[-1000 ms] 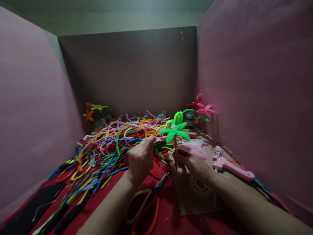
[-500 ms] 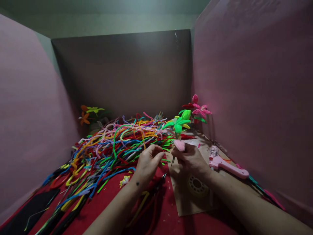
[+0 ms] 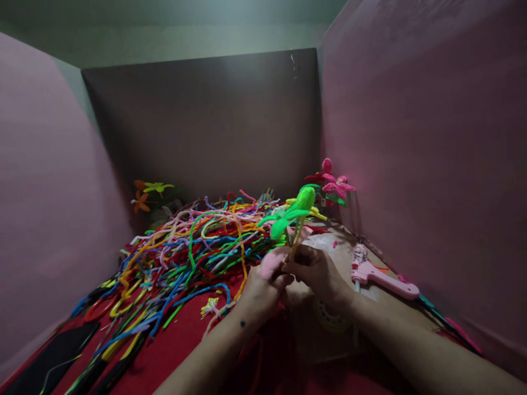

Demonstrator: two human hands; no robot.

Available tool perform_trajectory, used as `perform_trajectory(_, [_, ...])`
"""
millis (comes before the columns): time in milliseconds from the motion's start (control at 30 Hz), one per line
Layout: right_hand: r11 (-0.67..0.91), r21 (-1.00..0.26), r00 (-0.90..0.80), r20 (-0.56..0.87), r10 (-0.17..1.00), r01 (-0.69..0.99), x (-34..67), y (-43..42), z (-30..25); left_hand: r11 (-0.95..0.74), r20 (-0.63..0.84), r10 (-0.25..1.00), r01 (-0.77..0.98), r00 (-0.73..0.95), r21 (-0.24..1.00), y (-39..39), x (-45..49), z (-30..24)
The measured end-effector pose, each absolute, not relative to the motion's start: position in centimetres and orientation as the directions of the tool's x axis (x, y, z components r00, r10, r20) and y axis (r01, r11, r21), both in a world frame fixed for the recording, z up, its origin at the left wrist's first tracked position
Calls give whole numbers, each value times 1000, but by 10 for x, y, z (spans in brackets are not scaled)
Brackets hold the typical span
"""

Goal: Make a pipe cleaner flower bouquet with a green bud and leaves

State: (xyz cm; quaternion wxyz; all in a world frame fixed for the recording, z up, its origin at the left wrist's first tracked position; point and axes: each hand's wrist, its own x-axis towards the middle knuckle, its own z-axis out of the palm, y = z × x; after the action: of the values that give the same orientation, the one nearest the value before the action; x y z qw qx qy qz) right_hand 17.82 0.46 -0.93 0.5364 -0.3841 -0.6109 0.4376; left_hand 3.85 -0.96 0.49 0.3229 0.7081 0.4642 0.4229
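My right hand [image 3: 319,274] is closed around the thin stems of a bunch of fuzzy pipe-cleaner flowers, held upright. At its top are a green flower [image 3: 282,219] with spread petals and a rounded bright-green bud [image 3: 305,198]; yellow petals show behind them. My left hand [image 3: 261,293] meets the right at the stems, its fingers closed at a pale-pink fuzzy piece [image 3: 272,264] that partly covers them. Whether the left fingertips also grip the stems is hidden. Another pale-pink piece [image 3: 303,235] shows behind the stems.
A large heap of coloured pipe cleaners [image 3: 197,241] lies left of my hands on red cloth [image 3: 185,337]. To the right rests a pink glue gun [image 3: 385,281]; a round spool [image 3: 329,317] sits below my right wrist. Pink flowers [image 3: 338,185] and orange flowers [image 3: 142,201] stand behind. Pink walls flank the space.
My left hand has moved right to meet the right hand at the stems. The green flowers have tilted and come closer, and the pink piece has shifted left over my left fingers.
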Motion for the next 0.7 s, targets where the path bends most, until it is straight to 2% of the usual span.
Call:
perform_trajectory(133, [344, -937, -171, 332, 928, 50, 177, -1, -4, -263, 172, 942, 318, 287, 911, -8, 37, 3])
perform_trajectory(267, [412, -905, -155, 394, 906, 107, 176, -4, 1, -215, 137, 952, 277, 274, 937, -9, 38, 3])
perform_trajectory(367, [425, -892, -140, 406, 903, 155, 176, -7, 6, -220, 137, 956, 325, 258, 920, -10, 38, 3])
perform_trajectory(500, [435, -878, -111, 420, 901, 202, 176, -8, 8, -343, 246, 934, 453, 260, 823, -9, 38, 0])
perform_trajectory(633, [427, -893, -137, 409, 902, 144, 176, -6, 0, -533, 473, 839, 582, 270, 614, -7, 36, -3])
perform_trajectory(700, [423, -900, -153, 406, 901, 106, 175, -5, -3, -575, 517, 806, 585, 288, 572, -7, 35, -4])
